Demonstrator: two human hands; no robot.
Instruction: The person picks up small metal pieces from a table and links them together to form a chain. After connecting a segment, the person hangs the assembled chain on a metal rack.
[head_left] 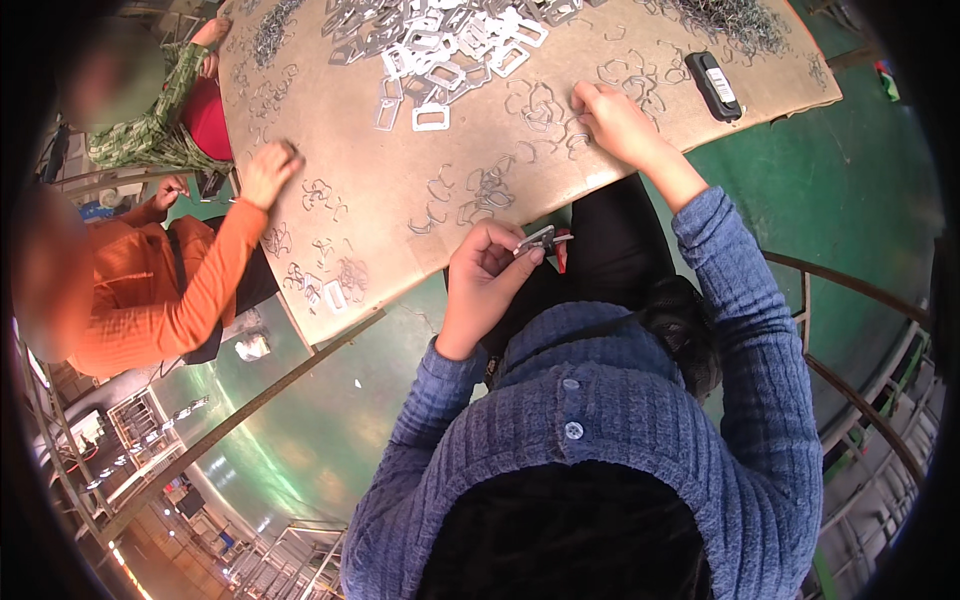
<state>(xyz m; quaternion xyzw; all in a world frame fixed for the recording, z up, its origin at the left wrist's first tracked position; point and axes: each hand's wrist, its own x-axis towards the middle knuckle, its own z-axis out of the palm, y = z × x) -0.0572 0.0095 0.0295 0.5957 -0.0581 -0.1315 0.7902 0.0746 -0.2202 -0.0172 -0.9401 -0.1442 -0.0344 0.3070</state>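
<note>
Left hand point(483, 275) raised just off the near edge of the brown worktable point(400, 190), fingers curled closed round a small flat silver metal buckle point(538, 240); buckle pinched at the fingertips, its end jutting right. Right hand point(617, 122) farther out on the tabletop, fingers bent down, touching loose bent wire clips point(545, 110); whether it grips one, cannot tell.

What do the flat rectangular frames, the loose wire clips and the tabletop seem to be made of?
Rectangular frames: likely stamped metal, silvery and shiny. Wire clips: thin bent metal wire, grey with glints. Tabletop: probably board or plywood, matt tan and scuffed.
</note>
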